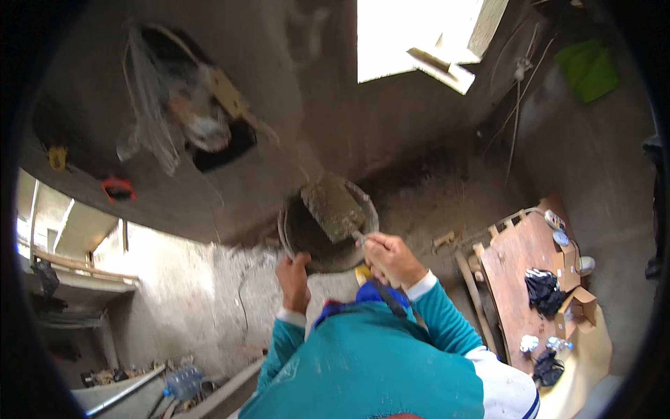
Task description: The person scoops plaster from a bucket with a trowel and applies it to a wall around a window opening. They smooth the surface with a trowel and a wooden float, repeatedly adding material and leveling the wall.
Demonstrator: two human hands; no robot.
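Observation:
A round bucket [282, 227] stands on the floor in front of me, with grey mortar inside. My left hand [294, 281] grips its near left rim, the thumb at the edge. In my right hand [393, 260] I hold a trowel by its handle, fingers wrapped round it. The trowel's blade [333, 207] lies over the bucket's mouth, coated with wet mortar, and hides part of the inside.
A wooden platform [502, 255] at the right bears dark cloth, an open cardboard box [578, 311] and plastic bottles. Cables and a plastic bag [146, 105] hang on the wall at upper left. A large water bottle [183, 383] lies at lower left. A bright window opening [405, 35] is above.

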